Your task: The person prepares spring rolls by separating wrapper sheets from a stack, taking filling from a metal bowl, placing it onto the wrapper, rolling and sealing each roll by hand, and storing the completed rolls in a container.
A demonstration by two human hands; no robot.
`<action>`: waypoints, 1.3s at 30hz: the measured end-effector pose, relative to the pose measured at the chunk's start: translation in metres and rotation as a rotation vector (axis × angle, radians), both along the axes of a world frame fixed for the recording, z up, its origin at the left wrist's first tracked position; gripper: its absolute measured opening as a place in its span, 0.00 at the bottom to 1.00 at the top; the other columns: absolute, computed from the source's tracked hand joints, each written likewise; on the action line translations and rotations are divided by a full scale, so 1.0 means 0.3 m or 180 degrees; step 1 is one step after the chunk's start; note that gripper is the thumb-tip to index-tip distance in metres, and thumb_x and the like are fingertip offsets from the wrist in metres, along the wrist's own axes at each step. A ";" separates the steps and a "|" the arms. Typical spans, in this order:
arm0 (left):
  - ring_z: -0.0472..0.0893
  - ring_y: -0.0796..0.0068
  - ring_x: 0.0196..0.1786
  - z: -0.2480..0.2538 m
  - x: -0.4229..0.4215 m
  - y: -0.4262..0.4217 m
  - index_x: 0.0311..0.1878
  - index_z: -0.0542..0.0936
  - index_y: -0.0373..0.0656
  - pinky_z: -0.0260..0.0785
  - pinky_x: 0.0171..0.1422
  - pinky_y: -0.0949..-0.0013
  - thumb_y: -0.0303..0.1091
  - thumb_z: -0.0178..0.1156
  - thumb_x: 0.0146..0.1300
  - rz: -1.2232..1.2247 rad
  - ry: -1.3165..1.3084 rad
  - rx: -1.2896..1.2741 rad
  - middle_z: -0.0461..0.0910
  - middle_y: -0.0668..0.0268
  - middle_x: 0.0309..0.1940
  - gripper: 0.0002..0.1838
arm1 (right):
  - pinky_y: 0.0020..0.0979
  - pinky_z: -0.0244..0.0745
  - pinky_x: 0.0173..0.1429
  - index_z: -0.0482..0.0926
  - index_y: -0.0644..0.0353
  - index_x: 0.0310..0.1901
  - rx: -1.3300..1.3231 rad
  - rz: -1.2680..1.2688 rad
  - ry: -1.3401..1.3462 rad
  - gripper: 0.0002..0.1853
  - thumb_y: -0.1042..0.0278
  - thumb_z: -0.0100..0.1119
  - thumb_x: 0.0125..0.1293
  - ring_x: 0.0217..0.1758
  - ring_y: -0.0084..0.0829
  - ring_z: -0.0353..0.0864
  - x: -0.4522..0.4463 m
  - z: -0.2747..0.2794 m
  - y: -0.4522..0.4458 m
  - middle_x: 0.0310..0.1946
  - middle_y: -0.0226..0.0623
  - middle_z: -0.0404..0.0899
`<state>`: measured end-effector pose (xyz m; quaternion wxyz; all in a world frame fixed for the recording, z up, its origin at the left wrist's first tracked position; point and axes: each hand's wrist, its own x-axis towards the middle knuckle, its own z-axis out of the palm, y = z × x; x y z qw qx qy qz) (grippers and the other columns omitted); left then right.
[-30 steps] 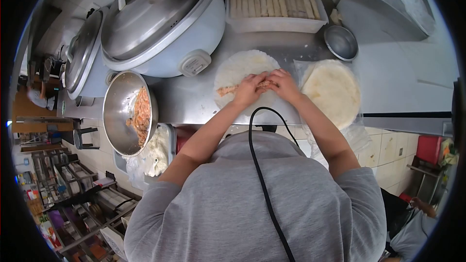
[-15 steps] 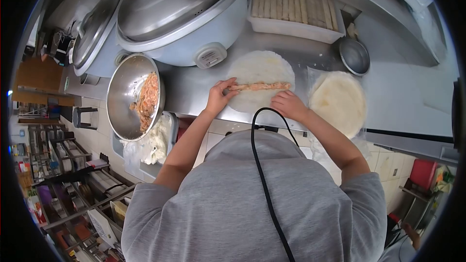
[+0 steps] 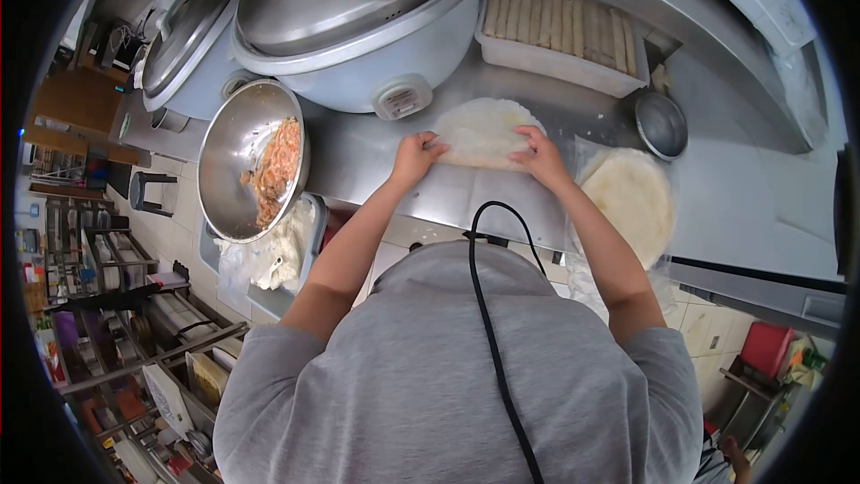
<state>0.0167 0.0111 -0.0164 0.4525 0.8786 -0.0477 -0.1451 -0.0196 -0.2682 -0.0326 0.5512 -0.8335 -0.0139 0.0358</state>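
Note:
A thin round spring roll wrapper (image 3: 488,125) lies on the steel counter, its near edge folded over into a long flap that hides the filling. At the left end of the fold, my left hand (image 3: 416,159) pinches the wrapper between thumb and fingers. My right hand (image 3: 541,161) grips the right end the same way, fingers bent over the top. To my right a pile of round wrappers (image 3: 627,202) rests on plastic film. On the left stands a steel bowl (image 3: 211,157) with orange-brown filling (image 3: 278,166) inside.
Behind the wrapper is a white tub (image 3: 560,70) of rolled sticks. Two large cookers (image 3: 349,76) occupy the back left. A small metal bowl (image 3: 661,125) sits at the right. Below the filling bowl, a grey bin (image 3: 318,224) holds a pale doughy mass (image 3: 278,255).
The wrapper's near edge has been folded away from me over the strip of filling, now covered. Both hands moved slightly away from me, onto the fold's ends. The view shifted a little.

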 end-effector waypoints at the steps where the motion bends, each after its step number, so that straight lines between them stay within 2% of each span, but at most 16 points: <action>1: 0.75 0.63 0.32 -0.007 -0.005 -0.008 0.37 0.80 0.33 0.68 0.39 0.66 0.34 0.66 0.52 -0.0002 0.0000 0.0007 0.78 0.56 0.32 0.14 | 0.34 0.72 0.41 0.71 0.53 0.50 0.0007 -0.0002 0.0000 0.24 0.70 0.69 0.50 0.37 0.33 0.80 0.002 -0.001 0.005 0.34 0.42 0.80; 3: 0.77 0.61 0.37 -0.021 -0.027 -0.029 0.39 0.80 0.36 0.70 0.43 0.64 0.31 0.65 0.50 0.0382 -0.1397 0.0020 0.79 0.57 0.35 0.14 | 0.35 0.72 0.42 0.71 0.54 0.49 -0.0142 -0.0187 0.0039 0.25 0.69 0.69 0.48 0.39 0.37 0.80 0.011 0.000 0.019 0.35 0.43 0.80; 4: 0.77 0.61 0.37 0.003 -0.047 -0.049 0.39 0.80 0.36 0.70 0.43 0.64 0.31 0.65 0.50 0.0349 -0.1393 0.0026 0.79 0.57 0.35 0.14 | 0.35 0.72 0.42 0.71 0.54 0.49 -0.0129 -0.0218 0.0045 0.25 0.69 0.69 0.48 0.39 0.37 0.80 0.011 0.008 0.029 0.35 0.43 0.80; 6: 0.78 0.62 0.42 0.036 -0.092 -0.094 0.41 0.80 0.39 0.71 0.46 0.62 0.29 0.65 0.47 -0.0850 -0.2848 0.0546 0.80 0.60 0.37 0.15 | 0.33 0.72 0.42 0.71 0.56 0.47 -0.0743 -0.0169 -0.0328 0.21 0.71 0.67 0.51 0.37 0.34 0.80 0.009 0.029 0.039 0.34 0.41 0.78; 9: 0.78 0.64 0.41 0.004 -0.116 -0.141 0.41 0.80 0.40 0.71 0.46 0.63 0.29 0.65 0.46 -0.1250 -0.2959 0.0531 0.80 0.63 0.37 0.16 | 0.36 0.72 0.44 0.73 0.56 0.45 -0.1121 0.0048 -0.0027 0.19 0.72 0.65 0.50 0.40 0.39 0.79 0.017 0.081 0.047 0.34 0.41 0.78; 10: 0.78 0.64 0.41 -0.008 -0.116 -0.143 0.41 0.80 0.39 0.71 0.46 0.63 0.28 0.64 0.46 -0.1257 -0.2908 0.0590 0.80 0.63 0.37 0.15 | 0.36 0.72 0.44 0.73 0.56 0.45 -0.1132 0.0033 -0.0036 0.19 0.72 0.65 0.50 0.40 0.39 0.79 0.017 0.096 0.057 0.34 0.41 0.78; 12: 0.77 0.63 0.41 -0.022 -0.120 -0.144 0.41 0.80 0.39 0.71 0.46 0.63 0.28 0.64 0.46 -0.1209 -0.2912 0.0526 0.80 0.63 0.37 0.15 | 0.36 0.71 0.49 0.75 0.54 0.39 -0.2427 -0.0007 -0.1755 0.14 0.69 0.64 0.49 0.46 0.37 0.76 -0.002 0.111 0.092 0.37 0.36 0.77; 16: 0.77 0.63 0.43 -0.031 -0.128 -0.119 0.41 0.80 0.39 0.71 0.47 0.64 0.27 0.64 0.46 -0.1026 -0.2830 0.0267 0.79 0.63 0.38 0.15 | 0.35 0.71 0.50 0.78 0.53 0.35 -0.1993 0.0809 -0.1610 0.10 0.68 0.62 0.48 0.47 0.34 0.75 -0.055 0.058 0.171 0.36 0.33 0.76; 21: 0.75 0.62 0.44 -0.031 -0.104 -0.035 0.35 0.80 0.40 0.70 0.49 0.63 0.29 0.65 0.47 -0.0659 -0.2363 0.0540 0.76 0.63 0.36 0.10 | 0.34 0.71 0.50 0.80 0.54 0.38 -0.1636 0.0678 -0.1280 0.12 0.67 0.63 0.49 0.46 0.35 0.75 -0.077 0.065 0.060 0.36 0.31 0.76; 23: 0.75 0.58 0.46 0.021 -0.077 -0.003 0.31 0.82 0.41 0.68 0.50 0.61 0.33 0.63 0.51 -0.0908 -0.1653 0.0561 0.79 0.59 0.36 0.06 | 0.34 0.72 0.50 0.79 0.56 0.38 -0.1752 0.0692 -0.0949 0.13 0.68 0.66 0.47 0.47 0.36 0.74 -0.070 0.086 0.055 0.37 0.32 0.76; 27: 0.77 0.57 0.43 0.008 0.056 -0.088 0.29 0.82 0.42 0.69 0.46 0.60 0.35 0.66 0.50 -0.1035 -0.1958 0.0560 0.79 0.59 0.34 0.07 | 0.34 0.72 0.49 0.79 0.57 0.37 -0.1480 0.0785 -0.1001 0.14 0.70 0.67 0.46 0.47 0.37 0.74 -0.044 0.134 0.208 0.37 0.33 0.75; 29: 0.78 0.56 0.39 -0.035 0.123 -0.142 0.27 0.82 0.41 0.71 0.46 0.60 0.39 0.64 0.51 -0.0746 -0.1339 0.0181 0.80 0.58 0.32 0.11 | 0.36 0.72 0.49 0.78 0.57 0.36 -0.1700 0.0863 -0.1036 0.13 0.70 0.67 0.46 0.48 0.37 0.74 -0.022 0.079 0.243 0.37 0.34 0.75; 30: 0.78 0.56 0.39 -0.058 0.162 -0.144 0.27 0.82 0.41 0.71 0.46 0.60 0.39 0.64 0.51 -0.0788 -0.1345 0.0154 0.80 0.58 0.32 0.11 | 0.37 0.71 0.50 0.77 0.61 0.36 -0.1637 0.0811 -0.0950 0.13 0.69 0.66 0.47 0.47 0.40 0.73 -0.024 0.067 0.240 0.37 0.37 0.75; 32: 0.80 0.57 0.36 -0.092 0.224 -0.147 0.30 0.83 0.43 0.72 0.45 0.60 0.40 0.65 0.50 -0.0979 -0.0634 0.0264 0.81 0.57 0.32 0.10 | 0.37 0.71 0.50 0.77 0.60 0.36 -0.1710 0.0862 -0.0902 0.13 0.70 0.66 0.47 0.47 0.40 0.74 -0.028 0.066 0.229 0.38 0.37 0.75; 36: 0.81 0.61 0.36 -0.106 0.295 -0.155 0.31 0.83 0.45 0.72 0.46 0.62 0.42 0.66 0.48 -0.1343 -0.0205 0.0378 0.82 0.57 0.31 0.12 | 0.37 0.71 0.51 0.77 0.60 0.36 -0.1564 0.0988 -0.0836 0.14 0.71 0.67 0.46 0.49 0.40 0.74 0.002 0.094 0.285 0.38 0.37 0.76; 39: 0.81 0.63 0.36 -0.182 0.325 -0.161 0.30 0.83 0.44 0.72 0.45 0.63 0.44 0.67 0.48 -0.1486 -0.0216 0.0675 0.82 0.59 0.30 0.13 | 0.36 0.71 0.52 0.76 0.60 0.38 -0.1850 0.0992 -0.1001 0.15 0.71 0.67 0.46 0.50 0.40 0.74 0.013 0.004 0.354 0.39 0.38 0.76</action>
